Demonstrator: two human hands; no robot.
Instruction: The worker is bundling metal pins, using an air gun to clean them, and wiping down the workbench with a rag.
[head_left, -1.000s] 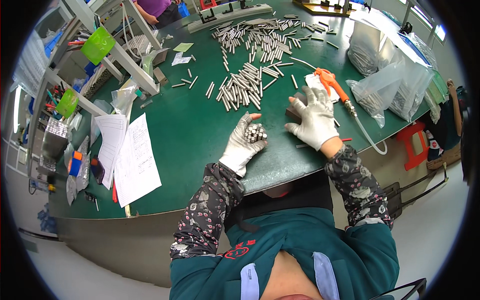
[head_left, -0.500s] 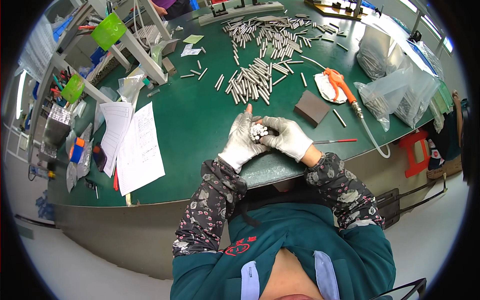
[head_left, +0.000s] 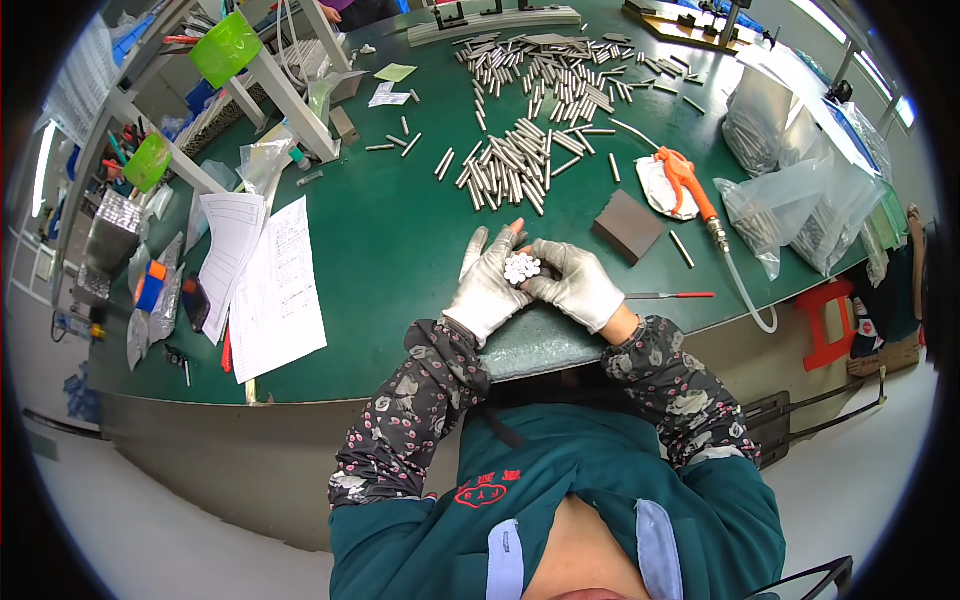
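Resting between left hand (head_left: pixel 486 294) and right hand (head_left: pixel 582 290): a metal rod bundle (head_left: pixel 522 268)

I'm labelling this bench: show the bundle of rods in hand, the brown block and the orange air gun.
Bundle of rods (head_left: pixel 521 268): head view, on its visible ends.
Brown block (head_left: pixel 628 225): head view, on its top face.
Orange air gun (head_left: pixel 683 177): head view, on its body.

Red stitched characters (head_left: pixel 489 478), some inside a rounded red outline (head_left: pixel 481 496), stand on the chest of the teal jacket (head_left: pixel 575 440); the left white sheet (head_left: pixel 230 235) and the right white sheet (head_left: pixel 275 305) carry lines of writing too small to read
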